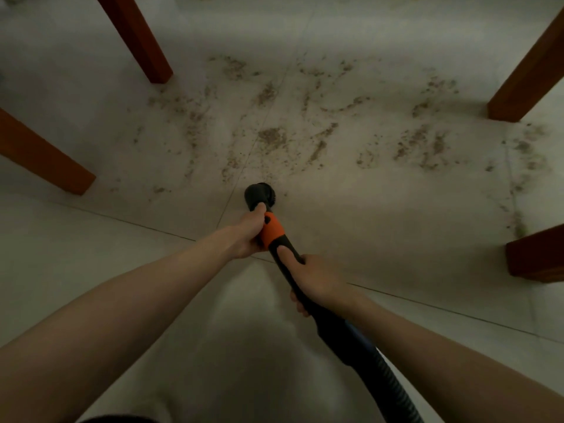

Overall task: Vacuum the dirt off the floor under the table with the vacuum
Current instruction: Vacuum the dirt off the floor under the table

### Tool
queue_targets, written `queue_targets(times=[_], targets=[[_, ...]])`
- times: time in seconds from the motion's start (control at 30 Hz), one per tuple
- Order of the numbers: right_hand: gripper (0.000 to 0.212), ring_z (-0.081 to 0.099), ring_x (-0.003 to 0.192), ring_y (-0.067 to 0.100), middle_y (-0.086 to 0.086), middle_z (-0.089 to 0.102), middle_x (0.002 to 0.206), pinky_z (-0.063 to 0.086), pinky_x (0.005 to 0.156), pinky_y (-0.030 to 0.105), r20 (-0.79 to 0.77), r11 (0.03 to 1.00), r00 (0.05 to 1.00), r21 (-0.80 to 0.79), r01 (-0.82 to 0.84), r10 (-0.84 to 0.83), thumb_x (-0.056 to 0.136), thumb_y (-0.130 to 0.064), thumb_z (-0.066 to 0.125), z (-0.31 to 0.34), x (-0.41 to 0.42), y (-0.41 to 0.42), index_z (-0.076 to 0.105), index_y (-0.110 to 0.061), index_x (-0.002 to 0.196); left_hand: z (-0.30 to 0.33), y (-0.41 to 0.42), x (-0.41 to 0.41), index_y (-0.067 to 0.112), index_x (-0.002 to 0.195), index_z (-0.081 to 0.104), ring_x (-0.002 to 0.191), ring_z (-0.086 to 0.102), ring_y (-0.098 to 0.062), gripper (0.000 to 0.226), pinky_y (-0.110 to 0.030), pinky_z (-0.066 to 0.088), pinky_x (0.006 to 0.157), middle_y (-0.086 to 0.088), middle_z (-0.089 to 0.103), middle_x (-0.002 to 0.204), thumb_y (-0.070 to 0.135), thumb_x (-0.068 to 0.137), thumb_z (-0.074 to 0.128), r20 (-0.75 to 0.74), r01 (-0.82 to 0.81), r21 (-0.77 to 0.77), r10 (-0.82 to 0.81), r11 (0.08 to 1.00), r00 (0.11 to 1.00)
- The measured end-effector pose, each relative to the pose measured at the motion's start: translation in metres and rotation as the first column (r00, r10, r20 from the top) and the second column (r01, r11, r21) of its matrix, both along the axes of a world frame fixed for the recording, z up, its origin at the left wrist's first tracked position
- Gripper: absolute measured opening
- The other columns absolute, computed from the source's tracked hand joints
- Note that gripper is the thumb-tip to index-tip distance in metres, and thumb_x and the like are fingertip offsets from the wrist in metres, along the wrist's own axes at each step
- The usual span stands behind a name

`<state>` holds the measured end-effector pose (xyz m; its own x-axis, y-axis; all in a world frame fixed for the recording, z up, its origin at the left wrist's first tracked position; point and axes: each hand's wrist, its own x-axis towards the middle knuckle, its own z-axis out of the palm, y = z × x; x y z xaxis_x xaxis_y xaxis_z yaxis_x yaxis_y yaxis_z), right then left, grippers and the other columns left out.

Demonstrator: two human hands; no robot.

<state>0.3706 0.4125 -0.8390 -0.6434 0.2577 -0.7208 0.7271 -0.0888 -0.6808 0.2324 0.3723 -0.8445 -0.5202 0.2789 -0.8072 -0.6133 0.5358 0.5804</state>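
Observation:
The vacuum wand (274,230) is black with an orange collar, and its round black nozzle (260,195) sits on the pale tiled floor (381,227) at the near edge of the dirt. Brown crumbs and dust, the dirt (274,138), lie scattered in patches across the tiles beyond the nozzle, from left of centre to the far right. My left hand (248,232) grips the wand at the orange collar. My right hand (317,277) grips the black handle just behind it. A ribbed black hose (387,380) runs from the handle to the bottom right.
Four reddish wooden table legs ring the dirty patch: one at the upper left (137,38), one at the left (42,157), one at the upper right (531,74) and one at the right edge (537,257). Tile joints cross the floor.

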Motion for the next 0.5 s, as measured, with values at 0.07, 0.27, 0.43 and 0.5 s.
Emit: queue_targets(times=[0.07, 0.27, 0.43, 0.5], targets=[[0.051, 0.052, 0.038, 0.014, 0.006, 0.058, 0.061, 0.045, 0.039, 0.021, -0.012, 0.996, 0.999, 0.085, -0.038, 0.039, 0.096, -0.056, 0.035, 0.004, -0.002, -0.001, 0.05, -0.01, 0.078, 0.002, -0.001, 0.001, 0.002, 0.142, 0.029, 0.122, 0.048, -0.032, 0.056, -0.041, 0.044, 0.086, -0.017, 0.043, 0.14, 0.04, 0.102, 0.026, -0.016, 0.009, -0.002, -0.009, 1.0, 1.0], [0.049, 0.053, 0.038, 0.015, 0.005, 0.06, 0.061, 0.046, 0.042, 0.023, -0.001, 0.977, 0.995, 0.192, -0.095, 0.097, 0.096, -0.057, 0.033, 0.007, -0.01, 0.013, 0.049, -0.014, 0.079, 0.003, 0.001, 0.004, 0.002, 0.136, 0.033, 0.088, 0.055, -0.024, 0.052, -0.036, 0.044, 0.083, -0.011, 0.054, 0.101, 0.04, 0.101, 0.031, 0.027, -0.024, 0.071, 0.022, 0.997, 0.999], [0.048, 0.053, 0.039, 0.014, 0.004, 0.061, 0.062, 0.047, 0.044, 0.022, 0.007, 0.97, 0.997, 0.233, -0.072, 0.072, 0.096, -0.057, 0.032, 0.0, -0.019, 0.022, 0.049, -0.015, 0.081, -0.001, 0.015, -0.001, 0.002, 0.138, 0.029, 0.089, 0.053, -0.024, 0.056, -0.036, 0.044, 0.083, -0.011, 0.051, 0.1, 0.043, 0.101, 0.028, 0.013, 0.011, 0.077, -0.012, 0.997, 1.0], [0.048, 0.053, 0.042, 0.016, 0.005, 0.06, 0.063, 0.048, 0.046, 0.025, 0.002, 0.973, 0.998, 0.226, -0.054, 0.055, 0.096, -0.057, 0.033, -0.001, -0.029, 0.022, 0.049, -0.015, 0.081, 0.0, 0.018, -0.009, 0.002, 0.141, 0.027, 0.097, 0.052, -0.025, 0.057, -0.037, 0.044, 0.083, -0.013, 0.051, 0.115, 0.043, 0.101, 0.028, -0.004, 0.022, 0.079, -0.021, 0.997, 1.0]])
